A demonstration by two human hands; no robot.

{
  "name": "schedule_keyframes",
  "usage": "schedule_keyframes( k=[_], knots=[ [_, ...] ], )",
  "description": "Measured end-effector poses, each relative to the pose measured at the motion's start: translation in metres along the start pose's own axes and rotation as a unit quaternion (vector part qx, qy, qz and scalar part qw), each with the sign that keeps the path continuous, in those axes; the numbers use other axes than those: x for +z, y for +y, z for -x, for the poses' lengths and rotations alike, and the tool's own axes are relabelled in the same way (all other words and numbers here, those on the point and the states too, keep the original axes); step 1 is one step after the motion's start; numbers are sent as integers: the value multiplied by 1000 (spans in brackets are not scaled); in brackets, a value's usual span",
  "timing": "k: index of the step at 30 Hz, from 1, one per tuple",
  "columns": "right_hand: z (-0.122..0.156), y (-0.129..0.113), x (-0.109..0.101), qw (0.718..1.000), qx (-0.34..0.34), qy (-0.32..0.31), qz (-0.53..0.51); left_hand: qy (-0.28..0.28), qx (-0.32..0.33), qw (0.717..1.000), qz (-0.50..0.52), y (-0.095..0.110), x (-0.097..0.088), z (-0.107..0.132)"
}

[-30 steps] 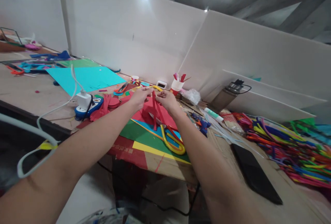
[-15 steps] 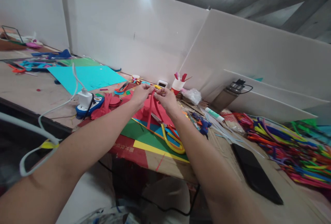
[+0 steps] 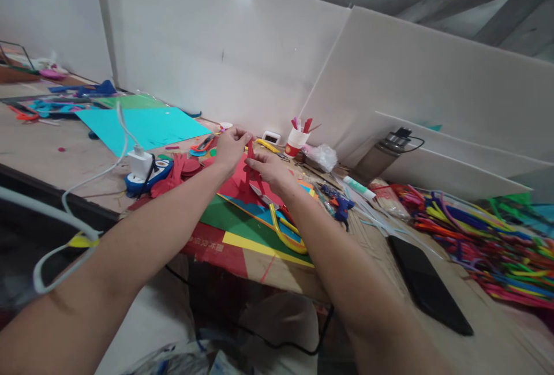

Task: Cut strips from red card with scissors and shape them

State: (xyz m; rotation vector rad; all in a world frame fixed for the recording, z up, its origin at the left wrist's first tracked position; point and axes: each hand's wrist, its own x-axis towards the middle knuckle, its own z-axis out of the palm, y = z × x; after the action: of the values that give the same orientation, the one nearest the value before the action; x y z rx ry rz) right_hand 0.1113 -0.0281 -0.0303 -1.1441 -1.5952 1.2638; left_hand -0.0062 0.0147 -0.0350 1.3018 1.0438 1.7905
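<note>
Both arms reach out over the craft table. My left hand (image 3: pixel 229 147) pinches the top of a thin red foam strip (image 3: pixel 250 161) that stands upright above a red sheet (image 3: pixel 236 186). My right hand (image 3: pixel 265 168) grips the same strip lower down, fingers closed around it. Under the hands lie stacked green, blue and yellow sheets (image 3: pixel 242 226) and yellow-handled scissors (image 3: pixel 285 232).
A white charger on a blue power strip (image 3: pixel 145 170) sits at left, its cable running toward me. A cyan sheet (image 3: pixel 142 127) lies behind it. A paper cup (image 3: pixel 295 143), blue glue gun (image 3: pixel 340 205), bottle (image 3: pixel 383 156), black phone (image 3: pixel 428 291) and pipe cleaners (image 3: pixel 485 236) fill the right.
The red strip hung as a long loop from both hands; now it is folded short and upright. My right hand has dropped lower on it, and my left hand has shifted slightly left.
</note>
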Motion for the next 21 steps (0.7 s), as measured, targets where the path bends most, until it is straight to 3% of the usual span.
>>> schedule_keyframes(
  k=[6, 11, 16, 19, 21],
  knots=[
    [0, 3, 3, 999, 27, 19, 2, 46, 10, 999, 16, 0, -1, -4],
    [0, 4, 7, 999, 15, -1, 28, 43, 4, 999, 33, 5, -3, -3],
    [1, 0, 14, 997, 59, 0, -46, 45, 5, 999, 3, 1, -5, -7],
    [-4, 3, 18, 997, 60, 25, -42, 106, 65, 991, -59, 5, -5, -6],
    [-10, 5, 22, 999, 30, 30, -9, 116, 145, 978, -90, 19, -3, 3]
  ],
)
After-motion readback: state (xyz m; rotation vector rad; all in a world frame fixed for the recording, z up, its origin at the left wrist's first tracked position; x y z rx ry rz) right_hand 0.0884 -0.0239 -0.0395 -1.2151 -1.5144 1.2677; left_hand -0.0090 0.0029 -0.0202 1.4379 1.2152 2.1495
